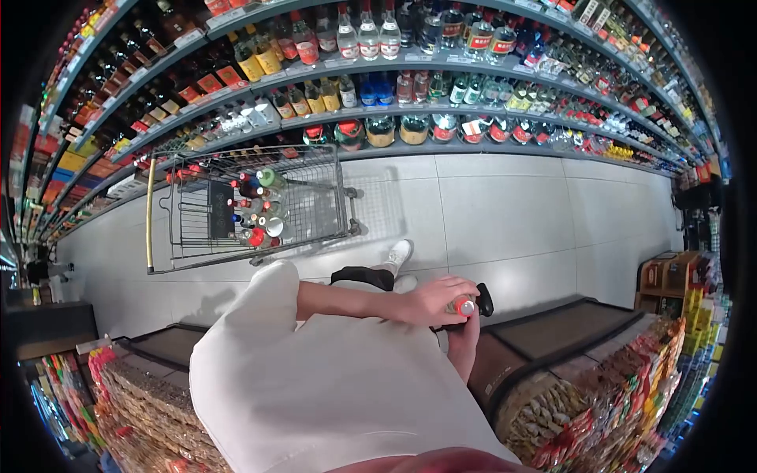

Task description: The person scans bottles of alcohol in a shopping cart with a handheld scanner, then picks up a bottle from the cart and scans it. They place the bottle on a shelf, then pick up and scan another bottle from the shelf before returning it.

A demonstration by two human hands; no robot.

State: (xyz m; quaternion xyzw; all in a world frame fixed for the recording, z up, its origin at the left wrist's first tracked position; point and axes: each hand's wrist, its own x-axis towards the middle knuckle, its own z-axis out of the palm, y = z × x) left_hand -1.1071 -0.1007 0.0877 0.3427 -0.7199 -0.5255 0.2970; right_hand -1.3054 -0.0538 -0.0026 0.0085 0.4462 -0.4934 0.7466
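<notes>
In the head view my left hand [435,300] reaches across in front of my body, its fingers wrapped round a bottle with a red and white cap [465,307]. The bottle's cap end points up toward me. My right hand [467,340] is close against the bottle from below. A black object with a rounded end [485,299] sticks out just past the bottle at my right hand. My right fingers are mostly hidden and appear closed round this black object, whose kind I cannot make out.
A wire shopping cart [311,206] with a yellow handle stands ahead on the left, several bottles lying in it. Shelves of bottles [367,38] curve across the front. Behind me are bins of packaged goods [583,402]. Pale floor tiles [505,209] lie between.
</notes>
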